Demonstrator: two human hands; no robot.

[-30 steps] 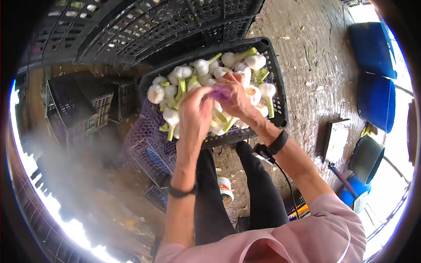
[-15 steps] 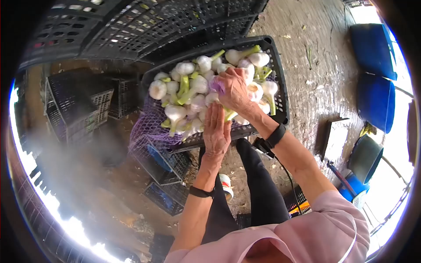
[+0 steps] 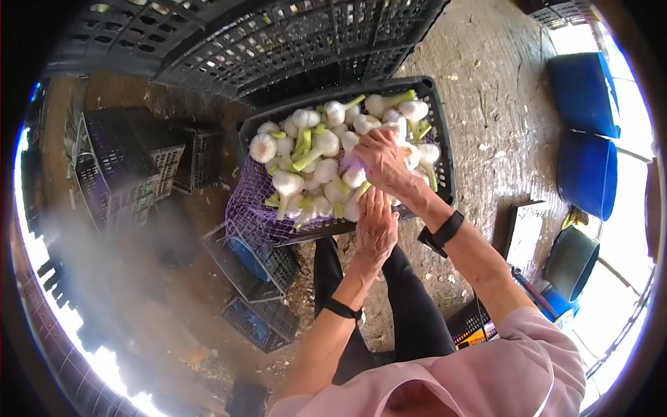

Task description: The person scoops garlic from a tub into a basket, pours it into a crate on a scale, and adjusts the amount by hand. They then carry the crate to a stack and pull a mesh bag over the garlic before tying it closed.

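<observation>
A black plastic crate [image 3: 445, 154] in front of me is heaped with white garlic bulbs [image 3: 287, 183] on short green stems. Purple netting [image 3: 253, 198] lines the crate and spills over its near left side. My right hand [image 3: 384, 161] is closed over the middle-right of the heap, with a bit of purple netting showing by its curled fingers. Just below it, my left hand [image 3: 377, 222] lies with fingers stretched out over bulbs at the crate's near edge. What lies under either palm is hidden.
Large black crates [image 3: 278, 55] stand right behind the garlic crate. More black crates [image 3: 121, 160] sit on the floor at left, and a small crate [image 3: 260, 320] stands near my legs. Blue barrels [image 3: 587, 174] line the right side, with a white-topped board [image 3: 526, 233] nearby.
My left hand has slid right and toward me, to the crate's near edge. My right hand has shifted slightly right and nearer. The view has moved a little, so the crate appears lower.
</observation>
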